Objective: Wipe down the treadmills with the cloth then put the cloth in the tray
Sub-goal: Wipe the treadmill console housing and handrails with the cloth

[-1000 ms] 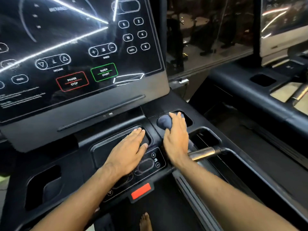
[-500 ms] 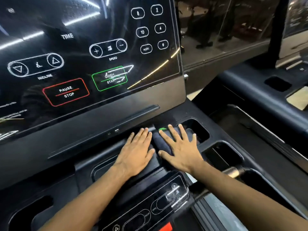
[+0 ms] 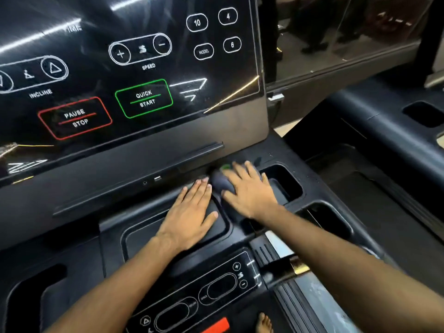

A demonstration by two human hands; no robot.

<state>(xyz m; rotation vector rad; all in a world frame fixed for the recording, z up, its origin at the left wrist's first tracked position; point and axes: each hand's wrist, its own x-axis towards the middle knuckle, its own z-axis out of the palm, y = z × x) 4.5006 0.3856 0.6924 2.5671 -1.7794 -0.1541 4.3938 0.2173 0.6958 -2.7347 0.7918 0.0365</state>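
I stand at a black treadmill console [image 3: 134,179] with a glossy touch panel above. A dark blue-grey cloth [image 3: 219,183] lies bunched on the ledge just under the panel. My right hand [image 3: 248,189] presses flat on the cloth with fingers spread and straight, covering most of it. My left hand [image 3: 192,213] rests flat, fingers together, on the shallow centre tray [image 3: 141,233] right beside the cloth. The two hands are almost touching.
Deep cup-holder pockets [image 3: 287,182] open to the right of the cloth, another pocket [image 3: 26,292] at the lower left. A metal handrail [image 3: 296,269] and a small button panel [image 3: 216,288] lie nearer me. A second treadmill [image 3: 389,111] stands at right.
My right hand has slid the cloth left from the right cup-holder onto the ledge under the panel. My left hand moved forward from the button panel to the centre tray. The view moved closer.
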